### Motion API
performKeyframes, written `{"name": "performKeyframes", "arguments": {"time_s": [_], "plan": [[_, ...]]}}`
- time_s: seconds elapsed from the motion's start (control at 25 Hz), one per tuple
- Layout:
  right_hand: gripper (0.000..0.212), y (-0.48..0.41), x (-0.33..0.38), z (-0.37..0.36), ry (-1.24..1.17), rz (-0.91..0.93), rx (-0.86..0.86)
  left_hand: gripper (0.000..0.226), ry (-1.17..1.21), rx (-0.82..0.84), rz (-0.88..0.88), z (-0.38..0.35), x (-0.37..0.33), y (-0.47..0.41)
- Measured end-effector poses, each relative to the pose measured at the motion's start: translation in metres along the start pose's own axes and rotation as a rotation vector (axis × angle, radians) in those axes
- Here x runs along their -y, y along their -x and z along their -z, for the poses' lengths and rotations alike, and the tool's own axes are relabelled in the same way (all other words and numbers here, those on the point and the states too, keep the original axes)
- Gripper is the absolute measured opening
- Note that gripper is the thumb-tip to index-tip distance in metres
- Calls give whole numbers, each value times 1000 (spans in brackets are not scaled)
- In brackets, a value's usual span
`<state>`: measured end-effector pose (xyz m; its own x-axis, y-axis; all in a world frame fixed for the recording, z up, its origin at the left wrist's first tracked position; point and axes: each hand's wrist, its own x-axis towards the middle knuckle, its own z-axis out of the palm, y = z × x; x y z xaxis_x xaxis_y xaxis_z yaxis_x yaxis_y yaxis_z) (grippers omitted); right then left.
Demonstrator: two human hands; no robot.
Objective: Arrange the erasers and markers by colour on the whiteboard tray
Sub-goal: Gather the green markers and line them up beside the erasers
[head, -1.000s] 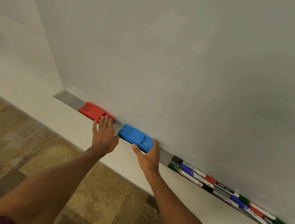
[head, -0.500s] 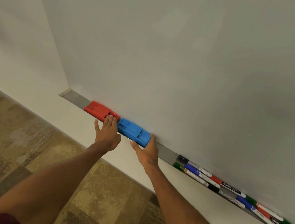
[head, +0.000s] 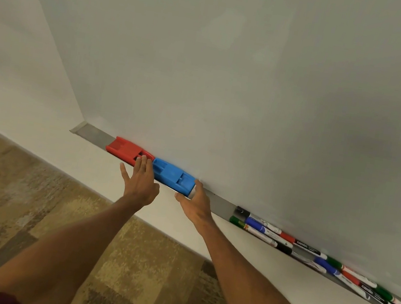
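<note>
A red eraser (head: 125, 151) lies near the left end of the grey whiteboard tray (head: 92, 132). A blue eraser (head: 173, 174) lies end to end against it on its right. My left hand (head: 140, 181) has straight fingers whose tips touch the red eraser's right end where the two erasers meet. My right hand (head: 196, 203) presses its fingers against the blue eraser's right end, thumb below the tray's front edge. Farther right, several markers (head: 283, 238) with green, blue, red and black caps lie jumbled along the tray.
The whiteboard (head: 256, 95) rises right behind the tray. A pale wall (head: 19, 84) runs to the left and below it. Patterned brown carpet (head: 13, 200) covers the floor. A bare stretch of tray separates the blue eraser from the markers.
The blue eraser has slid left along the tray under my right hand until it meets the red eraser. My left hand has stayed at the red eraser's right end.
</note>
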<state>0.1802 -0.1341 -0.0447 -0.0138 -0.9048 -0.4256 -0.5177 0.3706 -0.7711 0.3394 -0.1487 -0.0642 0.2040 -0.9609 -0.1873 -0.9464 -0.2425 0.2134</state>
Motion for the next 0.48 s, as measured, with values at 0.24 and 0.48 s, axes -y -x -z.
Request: {"name": "performKeyframes", "arguments": {"time_s": [0.24, 0.48], "plan": [[50, 14, -29, 40, 113, 133, -124, 77, -29, -73, -202, -18, -46, 26], [33, 32, -62, 84, 170, 182, -253, 80, -49, -52, -379, -39, -110, 61]]}}
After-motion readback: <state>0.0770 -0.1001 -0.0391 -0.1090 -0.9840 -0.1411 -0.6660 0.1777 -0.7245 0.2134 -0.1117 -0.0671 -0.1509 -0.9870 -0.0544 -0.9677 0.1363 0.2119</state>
